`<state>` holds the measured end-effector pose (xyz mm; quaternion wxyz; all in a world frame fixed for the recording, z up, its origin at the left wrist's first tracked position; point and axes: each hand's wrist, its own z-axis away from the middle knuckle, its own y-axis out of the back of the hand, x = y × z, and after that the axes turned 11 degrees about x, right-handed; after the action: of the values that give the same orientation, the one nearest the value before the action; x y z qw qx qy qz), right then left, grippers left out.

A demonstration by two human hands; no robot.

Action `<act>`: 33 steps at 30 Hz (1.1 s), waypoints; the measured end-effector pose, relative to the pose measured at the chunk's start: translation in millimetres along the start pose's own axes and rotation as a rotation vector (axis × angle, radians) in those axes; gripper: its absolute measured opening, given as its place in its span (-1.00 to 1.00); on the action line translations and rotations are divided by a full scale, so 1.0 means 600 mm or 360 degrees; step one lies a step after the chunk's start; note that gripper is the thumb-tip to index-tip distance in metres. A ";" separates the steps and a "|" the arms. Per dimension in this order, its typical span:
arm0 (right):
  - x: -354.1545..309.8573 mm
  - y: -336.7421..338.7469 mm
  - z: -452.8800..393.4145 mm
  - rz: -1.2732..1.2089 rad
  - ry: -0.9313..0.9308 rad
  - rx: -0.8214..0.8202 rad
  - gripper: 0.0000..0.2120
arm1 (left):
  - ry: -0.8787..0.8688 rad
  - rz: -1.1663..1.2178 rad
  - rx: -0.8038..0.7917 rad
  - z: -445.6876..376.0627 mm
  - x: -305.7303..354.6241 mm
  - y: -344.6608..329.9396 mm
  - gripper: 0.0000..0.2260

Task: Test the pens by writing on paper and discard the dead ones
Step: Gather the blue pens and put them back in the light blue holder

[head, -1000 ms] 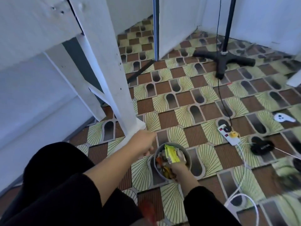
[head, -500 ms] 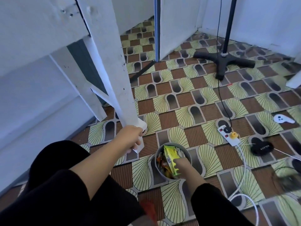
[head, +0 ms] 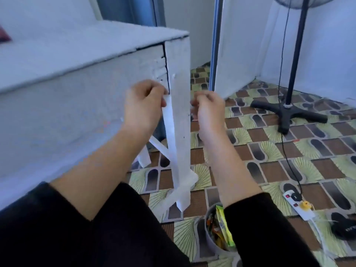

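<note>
Two hands are raised mid-frame before us. Our left hand (head: 143,105) pinches the top of a long white paper strip (head: 171,139) hanging toward the patterned floor (head: 269,155). Our right hand (head: 209,108) has curled fingers; whether they hold anything we cannot tell. Bottom centre, a grey round bin (head: 210,239) holds wrappers. We see no pen.
</note>
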<state>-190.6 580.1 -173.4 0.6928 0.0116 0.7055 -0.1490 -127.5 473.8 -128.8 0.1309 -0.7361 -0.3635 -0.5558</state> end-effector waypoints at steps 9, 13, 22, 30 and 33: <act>-0.264 -0.247 0.166 -0.0275 0.0654 -0.0714 -0.76 | -0.0600 -0.0100 0.0469 -0.095 0.174 0.284 -0.74; -0.286 -0.356 0.222 0.0170 0.0656 -0.1136 -0.85 | -0.0518 -0.0440 0.0655 -0.138 0.149 0.419 -0.79; -0.282 -0.623 0.277 0.0871 0.0732 -0.1635 -0.90 | -0.0066 -0.1312 0.1055 -0.259 0.054 0.697 -0.86; -0.166 -0.812 0.347 0.1345 0.1221 -0.1700 -0.88 | 0.0317 -0.1127 0.2218 -0.278 -0.048 0.873 -0.30; -0.123 -0.848 0.383 0.1537 0.1381 -0.1714 -0.55 | 0.0456 -0.0979 0.2479 -0.261 -0.085 0.957 -0.14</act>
<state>-77.0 56.3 -1.2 0.2588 0.0362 0.8014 0.5380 144.2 -41.9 0.2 0.4881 -0.2267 -0.8063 -0.2456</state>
